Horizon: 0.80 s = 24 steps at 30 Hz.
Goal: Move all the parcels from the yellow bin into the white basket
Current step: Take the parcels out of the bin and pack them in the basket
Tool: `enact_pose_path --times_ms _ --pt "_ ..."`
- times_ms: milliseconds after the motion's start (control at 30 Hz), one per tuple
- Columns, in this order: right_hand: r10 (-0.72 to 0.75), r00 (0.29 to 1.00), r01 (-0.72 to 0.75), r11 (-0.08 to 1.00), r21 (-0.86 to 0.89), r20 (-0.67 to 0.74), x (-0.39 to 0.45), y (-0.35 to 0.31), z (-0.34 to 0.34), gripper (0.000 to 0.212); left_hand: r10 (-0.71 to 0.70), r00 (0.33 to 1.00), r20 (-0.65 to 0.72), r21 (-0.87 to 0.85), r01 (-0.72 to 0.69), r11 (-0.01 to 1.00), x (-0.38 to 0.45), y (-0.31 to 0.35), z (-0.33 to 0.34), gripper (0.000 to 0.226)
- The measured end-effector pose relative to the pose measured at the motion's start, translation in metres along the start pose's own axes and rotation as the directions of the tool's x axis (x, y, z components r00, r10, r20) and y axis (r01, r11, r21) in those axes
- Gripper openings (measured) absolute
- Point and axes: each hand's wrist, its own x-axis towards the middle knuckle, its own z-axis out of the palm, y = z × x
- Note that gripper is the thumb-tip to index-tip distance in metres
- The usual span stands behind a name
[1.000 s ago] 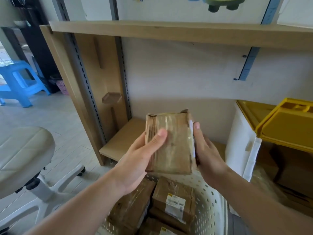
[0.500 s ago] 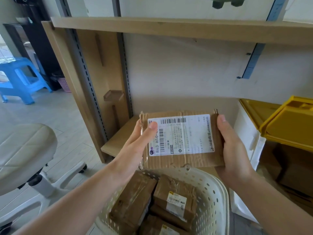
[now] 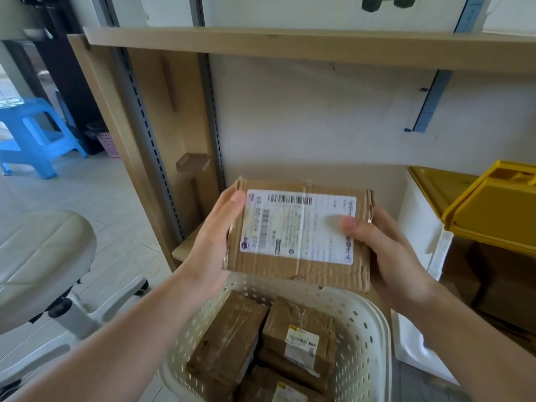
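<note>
Since a second ago you have turned the parcel (image 3: 298, 236) from edge-on to label-up, and your right thumb has come off the edge onto the label. Your left hand (image 3: 211, 242) clasps the left short edge, thumb on top and fingers curled beneath; your right hand (image 3: 385, 250) grips the right edge the same way, thumb pressed on the white label. The parcel sits flat between them, just above the far rim of the white basket (image 3: 368, 329), which already holds several taped parcels. It looks light and fairly stiff, though the corrugated skin is creased and soft at the corners (the glossy tape may be slick), so keep hold of the short edges rather than the faces. To your right the yellow bin (image 3: 490, 219) stands open, with more brown boxes dim below it.
</note>
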Motion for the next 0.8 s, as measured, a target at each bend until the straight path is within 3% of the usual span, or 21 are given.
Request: enact_pose_path --times_ms 100,167,200,300,433,533,667,800 --pt "0.036 0.996 -0.021 0.984 0.178 -0.084 0.000 0.003 0.007 0.071 -0.073 0.997 -0.030 -0.290 0.061 0.955 0.001 -0.001 -0.002 0.073" --pt "0.035 0.991 -0.013 0.987 0.163 -0.132 -0.002 0.007 0.014 0.097 -0.092 0.990 0.106 -0.312 0.121 0.942 -0.001 -0.003 0.003 0.083" --pt "0.025 0.988 -0.012 0.996 0.084 -0.155 -0.004 0.009 0.019 0.100 -0.088 0.984 0.158 -0.296 0.132 0.946 -0.002 -0.006 0.007 0.083" --pt "0.016 0.994 -0.031 0.989 -0.145 -0.106 -0.010 0.011 0.032 0.081 -0.082 0.993 0.086 -0.286 0.104 0.953 -0.003 -0.007 0.015 0.074" --pt "0.125 0.988 -0.124 0.992 0.013 -0.093 0.001 0.007 0.026 0.069 -0.072 0.995 0.071 -0.250 0.088 0.964 -0.001 -0.006 0.012 0.066" --pt "0.154 0.985 -0.159 0.986 -0.053 -0.081 0.007 0.009 0.022 0.056 -0.070 0.990 0.124 -0.152 0.089 0.984 -0.001 -0.010 0.010 0.063" --pt "0.219 0.971 -0.208 0.972 -0.107 0.099 0.006 0.012 0.010 0.072 0.084 0.981 0.177 0.035 -0.091 0.995 -0.001 -0.015 0.005 0.059" --pt "0.084 0.980 -0.074 0.995 -0.061 0.181 0.009 0.007 -0.006 0.083 0.236 0.931 0.279 0.100 -0.273 0.957 0.001 -0.004 -0.003 0.075"
